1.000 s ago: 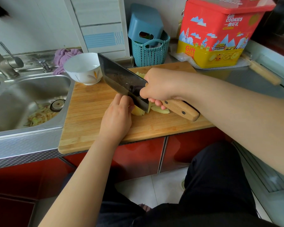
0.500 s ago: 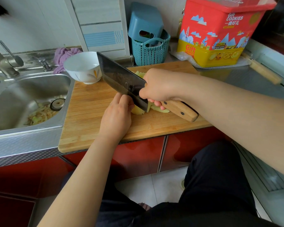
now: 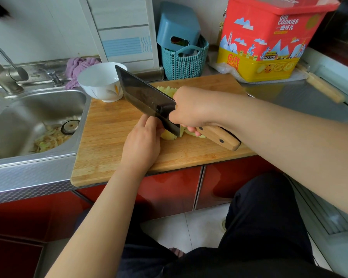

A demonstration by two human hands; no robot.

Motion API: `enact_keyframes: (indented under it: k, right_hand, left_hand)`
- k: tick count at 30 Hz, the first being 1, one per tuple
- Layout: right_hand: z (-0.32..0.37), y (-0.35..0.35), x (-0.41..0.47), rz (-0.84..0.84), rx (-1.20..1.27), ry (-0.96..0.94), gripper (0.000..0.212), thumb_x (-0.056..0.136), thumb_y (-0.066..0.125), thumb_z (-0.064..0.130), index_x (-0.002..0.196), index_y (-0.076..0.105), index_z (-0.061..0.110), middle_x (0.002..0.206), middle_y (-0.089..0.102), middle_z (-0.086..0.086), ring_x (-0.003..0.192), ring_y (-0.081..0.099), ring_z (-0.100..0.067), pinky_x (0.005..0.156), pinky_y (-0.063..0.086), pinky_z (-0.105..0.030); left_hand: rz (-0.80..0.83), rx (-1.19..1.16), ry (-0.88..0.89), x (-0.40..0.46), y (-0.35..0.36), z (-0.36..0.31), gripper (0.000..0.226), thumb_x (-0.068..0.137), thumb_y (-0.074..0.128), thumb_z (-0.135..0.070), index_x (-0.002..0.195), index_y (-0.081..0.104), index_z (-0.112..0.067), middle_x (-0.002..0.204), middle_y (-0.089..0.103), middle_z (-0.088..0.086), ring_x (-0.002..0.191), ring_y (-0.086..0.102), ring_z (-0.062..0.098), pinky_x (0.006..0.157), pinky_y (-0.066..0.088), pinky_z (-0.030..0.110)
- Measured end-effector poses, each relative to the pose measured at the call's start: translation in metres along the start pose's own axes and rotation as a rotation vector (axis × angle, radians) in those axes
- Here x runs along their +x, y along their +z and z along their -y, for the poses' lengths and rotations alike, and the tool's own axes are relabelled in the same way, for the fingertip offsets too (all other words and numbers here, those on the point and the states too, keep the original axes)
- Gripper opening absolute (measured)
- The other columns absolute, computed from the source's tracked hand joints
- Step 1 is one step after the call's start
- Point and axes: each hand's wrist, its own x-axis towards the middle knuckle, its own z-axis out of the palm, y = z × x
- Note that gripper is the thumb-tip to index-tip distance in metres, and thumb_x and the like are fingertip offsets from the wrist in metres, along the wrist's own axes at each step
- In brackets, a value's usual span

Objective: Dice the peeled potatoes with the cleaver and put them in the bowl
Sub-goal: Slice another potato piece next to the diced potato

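Cleaver points far-left, right hand gripping it; left hand holds potato.

One head-worn view looks steeply down, close over the cutting board and counter edge

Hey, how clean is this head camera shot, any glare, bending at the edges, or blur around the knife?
Head view: soft daylight, sharp focus; the dark steel cleaver and right hand show no motion blur. Wide-angle distortion bows the steel counter edge and stretches the forearms. Mild glare sits on the stainless steel sink and red cabinet doors; the white ceramic bowl is bright but keeps detail.
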Motion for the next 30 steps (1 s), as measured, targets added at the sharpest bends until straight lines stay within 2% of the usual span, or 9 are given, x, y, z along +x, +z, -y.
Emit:
enact_keyframes:
  k: [9, 14, 24, 30]
  right_hand:
    - [-0.001, 0.002, 0.002, -0.003, -0.002, -0.001, 0.024, 0.095, 0.045, 0.009, 0.072, 0.05, 0.004, 0.059, 0.054, -0.013, 0.04, 0.047, -0.019, 0.034, 0.039, -0.02]
    - [-0.001, 0.006, 0.006, 0.016, -0.011, 0.007, 0.025, 0.096, 0.044, 0.01, 0.074, 0.051, 0.001, 0.058, 0.053, -0.015, 0.045, 0.049, -0.023, 0.038, 0.042, -0.024]
    - [-0.004, 0.014, 0.01, 0.057, -0.055, 0.044, 0.023, 0.098, 0.044, 0.009, 0.081, 0.056, -0.003, 0.058, 0.055, -0.013, 0.043, 0.049, -0.021, 0.039, 0.047, -0.024]
    - [-0.01, 0.014, 0.013, 0.072, 0.006, 0.047, 0.028, 0.097, 0.046, 0.01, 0.072, 0.054, 0.0, 0.06, 0.055, -0.013, 0.042, 0.049, -0.019, 0.043, 0.048, -0.026]
  left_hand:
    - [-0.021, 0.031, -0.011, -0.001, 0.001, 0.0, 0.002, 0.087, 0.058, -0.004, 0.089, 0.057, -0.003, 0.092, 0.058, 0.012, 0.072, 0.055, 0.033, 0.057, 0.029, 0.031]
    - [-0.031, 0.052, -0.005, -0.002, 0.003, 0.003, 0.006, 0.087, 0.061, -0.005, 0.091, 0.057, -0.004, 0.091, 0.058, 0.011, 0.073, 0.056, 0.032, 0.056, 0.028, 0.03]
    - [-0.056, 0.038, 0.004, -0.003, 0.002, 0.002, 0.004, 0.087, 0.061, -0.004, 0.089, 0.058, -0.004, 0.086, 0.057, 0.01, 0.066, 0.054, 0.03, 0.054, 0.027, 0.029]
    - [-0.066, 0.019, 0.004, -0.004, 0.001, 0.001, 0.009, 0.089, 0.064, -0.009, 0.094, 0.058, -0.004, 0.09, 0.056, 0.01, 0.061, 0.053, 0.029, 0.05, 0.028, 0.029]
